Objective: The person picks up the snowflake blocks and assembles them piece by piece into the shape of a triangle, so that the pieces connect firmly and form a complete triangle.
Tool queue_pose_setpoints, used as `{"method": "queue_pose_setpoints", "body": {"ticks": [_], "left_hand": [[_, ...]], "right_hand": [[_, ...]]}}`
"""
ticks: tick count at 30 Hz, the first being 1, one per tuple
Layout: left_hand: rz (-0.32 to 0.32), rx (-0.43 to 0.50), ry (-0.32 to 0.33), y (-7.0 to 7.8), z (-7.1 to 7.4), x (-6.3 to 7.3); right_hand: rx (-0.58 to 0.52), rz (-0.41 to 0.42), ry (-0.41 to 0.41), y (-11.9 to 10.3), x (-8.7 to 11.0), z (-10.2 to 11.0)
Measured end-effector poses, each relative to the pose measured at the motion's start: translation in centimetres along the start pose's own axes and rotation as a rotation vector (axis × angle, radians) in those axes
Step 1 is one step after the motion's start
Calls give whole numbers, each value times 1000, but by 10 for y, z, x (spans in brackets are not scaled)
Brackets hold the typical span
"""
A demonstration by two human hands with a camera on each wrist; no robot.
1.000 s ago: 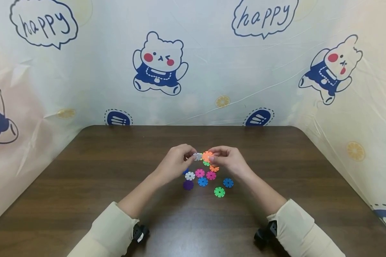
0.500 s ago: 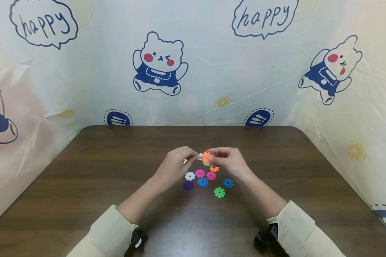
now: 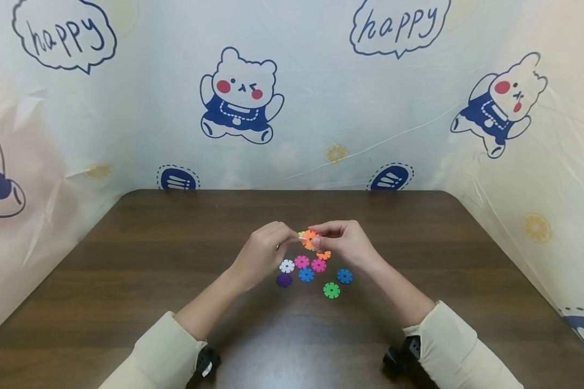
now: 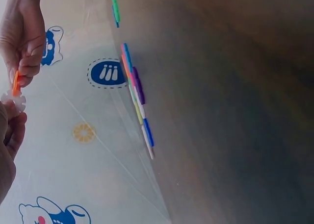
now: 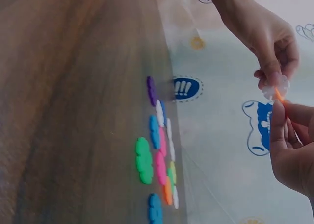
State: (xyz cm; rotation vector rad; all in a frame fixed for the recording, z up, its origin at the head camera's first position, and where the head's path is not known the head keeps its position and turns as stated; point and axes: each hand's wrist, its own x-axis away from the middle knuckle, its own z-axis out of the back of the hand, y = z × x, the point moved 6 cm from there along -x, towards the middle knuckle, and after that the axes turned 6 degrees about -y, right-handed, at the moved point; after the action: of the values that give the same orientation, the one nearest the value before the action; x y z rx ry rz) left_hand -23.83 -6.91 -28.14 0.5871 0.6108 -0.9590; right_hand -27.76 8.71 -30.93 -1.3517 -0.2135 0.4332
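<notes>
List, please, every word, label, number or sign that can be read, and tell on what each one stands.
"happy": left speech bubble on the backdrop.
"happy": right speech bubble, same backdrop.
Blue ovals: white strokes, no readable word.
Discs: any marks are too small to read.

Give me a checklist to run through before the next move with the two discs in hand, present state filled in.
1. Left hand grips the translucent white, round notched disc: ok.
2. Right hand pinches the bright orange, round notched disc: ok.
3. Held discs turned crosswise to each other: ok, orange appears edge-on against white's face in the left wrist view.
4. Slots fully engaged: cannot tell, too small and partly covered.
5. Bright green, round notched disc on the table clear of both hands: ok.
6. Every loose disc visible from the head view: not ok, the dark blue disc doesn't show there.
</notes>
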Motion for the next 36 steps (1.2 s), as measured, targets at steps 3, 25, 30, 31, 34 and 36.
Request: {"method": "queue_pose_setpoints", "body": {"ticks": [3, 25, 30, 31, 34, 36], "left_hand": [[3, 4, -9, -1, 0, -1], [66, 4, 37, -6, 9, 2], [80, 1, 31, -8, 9, 3], [82, 0, 29, -8, 9, 3], [85, 3, 27, -9, 9, 3], [87, 6, 26, -10, 9, 3]], "right_hand": [[23, 10, -38, -1, -2, 0], [98, -220, 56, 57, -70, 29], [302, -320, 44, 76, -83, 33], [342, -334, 41, 79, -85, 34], [442, -359, 32, 85, -89, 34], [494, -366, 24, 88, -90, 35]]}}
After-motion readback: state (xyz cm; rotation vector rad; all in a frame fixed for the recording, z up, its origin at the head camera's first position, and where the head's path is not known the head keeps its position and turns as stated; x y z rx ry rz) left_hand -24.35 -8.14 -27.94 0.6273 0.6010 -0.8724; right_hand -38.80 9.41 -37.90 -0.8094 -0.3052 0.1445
